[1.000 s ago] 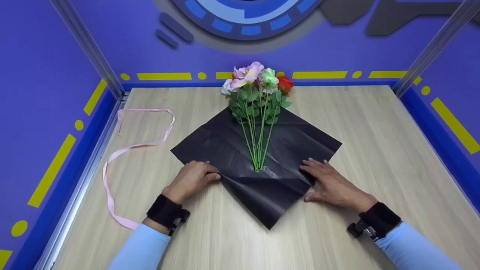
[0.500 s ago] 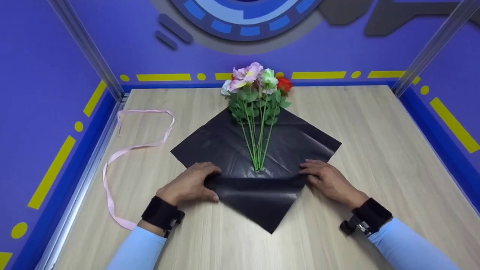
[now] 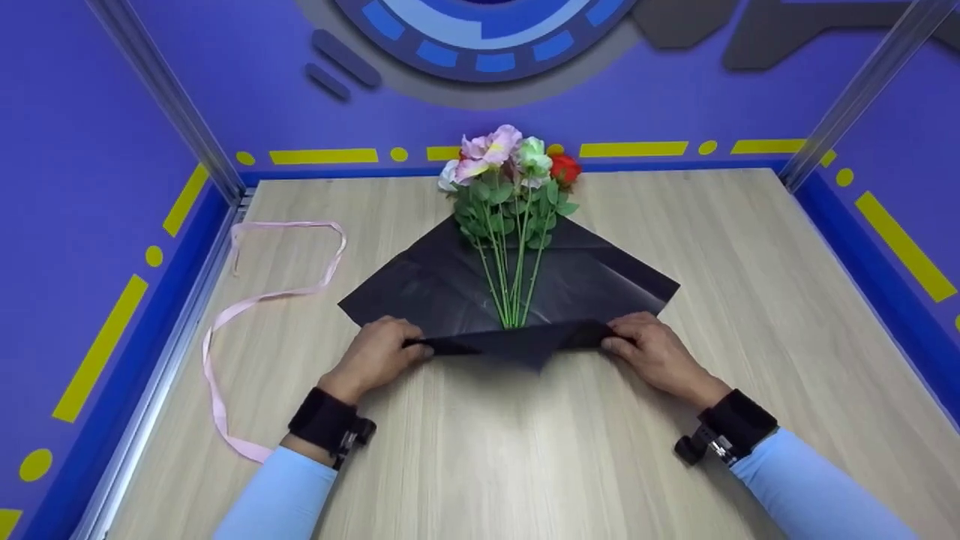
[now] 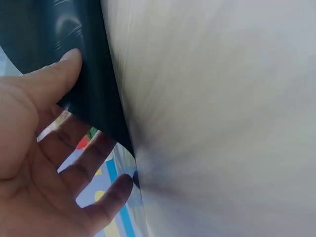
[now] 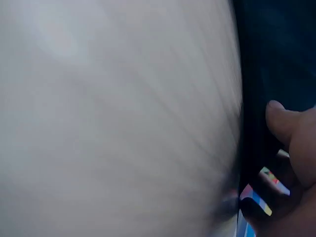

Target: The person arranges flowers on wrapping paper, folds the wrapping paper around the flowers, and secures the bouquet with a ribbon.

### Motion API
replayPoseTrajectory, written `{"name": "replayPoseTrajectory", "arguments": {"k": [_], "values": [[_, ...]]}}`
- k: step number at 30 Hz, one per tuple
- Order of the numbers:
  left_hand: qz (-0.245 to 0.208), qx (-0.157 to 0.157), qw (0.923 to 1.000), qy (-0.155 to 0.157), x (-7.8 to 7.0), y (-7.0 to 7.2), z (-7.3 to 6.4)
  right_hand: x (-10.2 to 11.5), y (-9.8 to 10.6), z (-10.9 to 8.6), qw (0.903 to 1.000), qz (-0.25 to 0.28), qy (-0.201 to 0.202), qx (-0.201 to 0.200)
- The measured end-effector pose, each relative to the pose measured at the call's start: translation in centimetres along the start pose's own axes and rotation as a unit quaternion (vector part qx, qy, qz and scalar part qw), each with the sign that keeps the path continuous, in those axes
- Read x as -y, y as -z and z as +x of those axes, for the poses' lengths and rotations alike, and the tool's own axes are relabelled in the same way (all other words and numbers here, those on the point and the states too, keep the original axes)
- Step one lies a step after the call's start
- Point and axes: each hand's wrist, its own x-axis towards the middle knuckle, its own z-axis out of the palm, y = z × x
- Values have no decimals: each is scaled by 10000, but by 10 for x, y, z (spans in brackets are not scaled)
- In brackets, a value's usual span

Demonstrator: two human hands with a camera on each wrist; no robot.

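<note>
A sheet of black wrapping paper (image 3: pixel 420 289) lies on the table under a bunch of artificial flowers (image 3: pixel 491 154). Its near part is folded up across the lower ends of the green stems (image 3: pixel 510 285), hiding their tips. My left hand (image 3: pixel 377 352) pinches the left end of that fold between thumb and fingers; in the left wrist view the thumb (image 4: pixel 61 74) presses on the dark paper (image 4: pixel 91 94). At the fold's right end, my right hand (image 3: pixel 660 356) pinches the paper, its thumb (image 5: pixel 282 121) on the near face in the right wrist view.
A pink ribbon (image 3: pixel 262 296) curves along the left side of the wooden table (image 3: pixel 750 262). Purple panels with metal corner posts (image 3: pixel 176 97) enclose the back and sides. The blooms reach past the table's back edge in the head view.
The near corner of the paper, which pointed toward me flat on the table, has lifted and folded away over the stem ends. Both hands have taken hold of the fold's ends.
</note>
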Motion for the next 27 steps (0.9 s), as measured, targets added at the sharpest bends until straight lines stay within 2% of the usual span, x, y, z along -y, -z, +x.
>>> {"name": "replayPoseTrajectory", "arguments": {"k": [4, 7, 11, 16, 23, 27], "values": [[-126, 107, 9982, 576, 1, 0, 11, 1, -2, 9, 9980, -186, -546, -242], [-126, 284, 9953, 914, 0, 0, 18, 2, -2, 13, 9960, -399, -745, -276], [24, 431, 9920, 1185, -1, 0, 22, 5, -3, 15, 9938, -607, -919, -165], [109, 482, 9900, 1324, -1, -1, 23, 6, -4, 13, 9905, -714, -1174, -24], [469, 559, 9859, 1507, -3, -2, 26, 8, -2, 10, 9881, -814, -1303, 38], [484, 509, 9867, 1465, 0, -3, 26, 9, -1, 11, 9872, -853, -1346, 72]]}}
